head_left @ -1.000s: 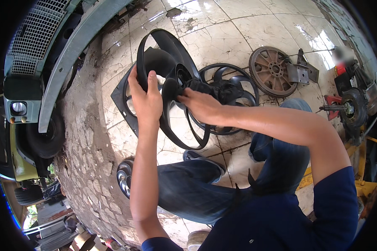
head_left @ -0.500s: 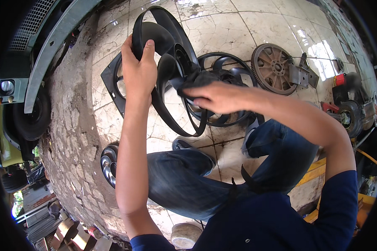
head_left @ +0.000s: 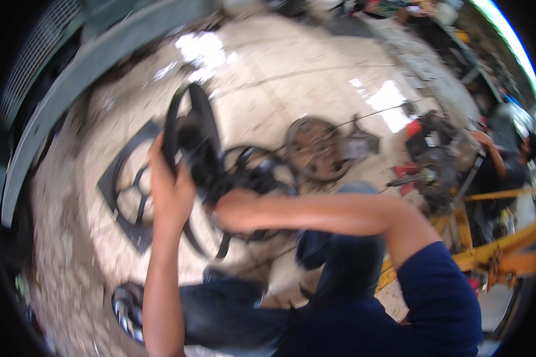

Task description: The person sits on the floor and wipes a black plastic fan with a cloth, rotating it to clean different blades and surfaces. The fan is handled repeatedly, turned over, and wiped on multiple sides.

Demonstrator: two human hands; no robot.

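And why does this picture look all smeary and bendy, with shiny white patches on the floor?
Head view: what looks like motion blur smears the black fan, right hand and brown wheel; there, glare whitens patches of the tiled floor, and the fisheye lens bends straight edges near the rim.

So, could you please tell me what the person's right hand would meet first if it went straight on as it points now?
The right hand points leftward, so probably the black, round-rimmed, plastic-looking fan held in the left hand; blur and depth hide which part.
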